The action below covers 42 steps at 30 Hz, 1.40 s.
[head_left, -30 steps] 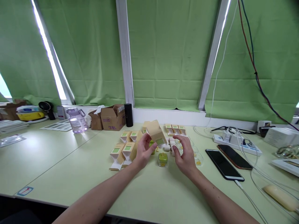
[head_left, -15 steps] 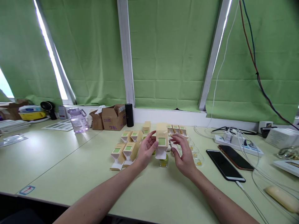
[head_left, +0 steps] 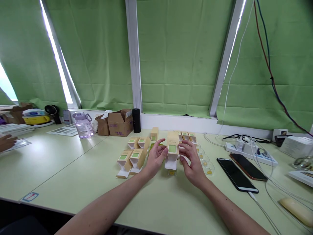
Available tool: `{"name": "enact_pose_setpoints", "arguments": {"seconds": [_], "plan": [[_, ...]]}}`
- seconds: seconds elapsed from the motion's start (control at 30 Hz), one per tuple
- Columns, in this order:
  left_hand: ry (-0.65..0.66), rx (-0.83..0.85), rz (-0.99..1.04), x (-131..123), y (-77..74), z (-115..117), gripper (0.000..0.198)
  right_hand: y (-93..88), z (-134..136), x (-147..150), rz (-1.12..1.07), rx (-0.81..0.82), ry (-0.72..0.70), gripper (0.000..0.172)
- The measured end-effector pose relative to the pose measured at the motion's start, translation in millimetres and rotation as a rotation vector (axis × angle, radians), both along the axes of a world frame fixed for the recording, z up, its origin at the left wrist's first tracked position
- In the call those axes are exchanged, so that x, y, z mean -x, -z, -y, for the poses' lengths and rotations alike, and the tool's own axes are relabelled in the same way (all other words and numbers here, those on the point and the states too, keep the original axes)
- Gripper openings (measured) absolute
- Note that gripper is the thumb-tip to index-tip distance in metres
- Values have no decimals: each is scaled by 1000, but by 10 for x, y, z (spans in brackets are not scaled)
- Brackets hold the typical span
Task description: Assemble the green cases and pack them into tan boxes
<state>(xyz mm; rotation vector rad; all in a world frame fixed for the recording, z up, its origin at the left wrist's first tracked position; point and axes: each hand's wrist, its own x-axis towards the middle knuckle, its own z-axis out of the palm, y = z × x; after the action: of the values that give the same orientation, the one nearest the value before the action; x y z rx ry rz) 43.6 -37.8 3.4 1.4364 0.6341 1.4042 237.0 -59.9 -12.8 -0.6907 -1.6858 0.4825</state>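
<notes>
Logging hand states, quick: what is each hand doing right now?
Left hand: holding the tan box by its left side.
Right hand: holding the same box by its right side.

With the carton [head_left: 172,148] as dial centre above the table [head_left: 73,169], the left hand [head_left: 154,158] sits at 9 o'clock and the right hand [head_left: 193,161] at 3. Further cartons [head_left: 133,153] lie beyond at 9. A cardboard box [head_left: 119,122] stands at 10, with a water bottle [head_left: 83,125] past it. Two phones [head_left: 237,174] lie at 4 and a power strip [head_left: 249,150] at 2.
</notes>
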Motion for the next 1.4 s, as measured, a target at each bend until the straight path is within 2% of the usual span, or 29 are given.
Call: {"name": "enact_pose_setpoints", "arguments": {"seconds": [0.63,0.83,1.03,1.4], "plan": [[12,9,-55,-5,-42,44,63,-27,-14,-8,-93,119,-38,29],[-78,-177,-157,66,10,32,58,0,-80,-42,-165,128,-36,31],[-73,-349,-266,91,36,38,50,-1,-74,-37,-176,140,-66,32],[-108,-373,-291,61,63,17,39,-18,-30,-42,-132,151,-80,36]]}}
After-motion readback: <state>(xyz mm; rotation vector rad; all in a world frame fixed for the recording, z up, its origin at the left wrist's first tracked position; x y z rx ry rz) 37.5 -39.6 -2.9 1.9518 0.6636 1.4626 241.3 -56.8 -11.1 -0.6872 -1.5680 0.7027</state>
